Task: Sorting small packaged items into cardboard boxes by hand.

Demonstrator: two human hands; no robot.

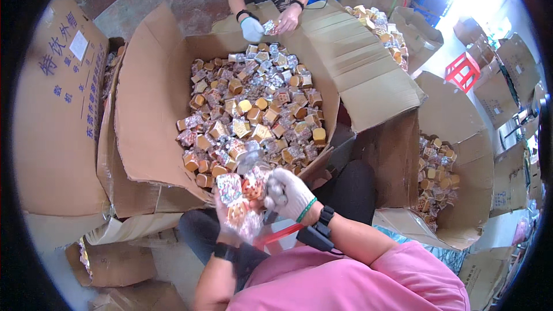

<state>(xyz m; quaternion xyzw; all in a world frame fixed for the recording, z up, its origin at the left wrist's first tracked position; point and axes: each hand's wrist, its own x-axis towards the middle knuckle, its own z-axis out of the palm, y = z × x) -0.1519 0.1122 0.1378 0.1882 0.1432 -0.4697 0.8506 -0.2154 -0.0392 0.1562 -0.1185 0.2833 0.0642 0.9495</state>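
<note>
Small patterned pieces in clear plastic wrap (229, 189) rest in my left hand (224, 231), which is bare and closed around several of them below the near rim of a big open carton (147, 103). Beside them, at their right, is my right hand (286, 193), in a whitish knit glove with a green cuff edge. Its fingers are curled in, and what they pinch is hidden. Many small gold-capped, plastic-wrapped pieces (253, 115) fill the carton. A blurred clear shape (249, 160) shows just above my hands.
Across the carton, another person's gloved hand (252, 29) and bare hand (287, 20) handle a wrapped piece. More filled cartons stand at right (455, 196) and far right. A tall printed carton (60, 103) flanks the left. A red stool (462, 72) stands farther back.
</note>
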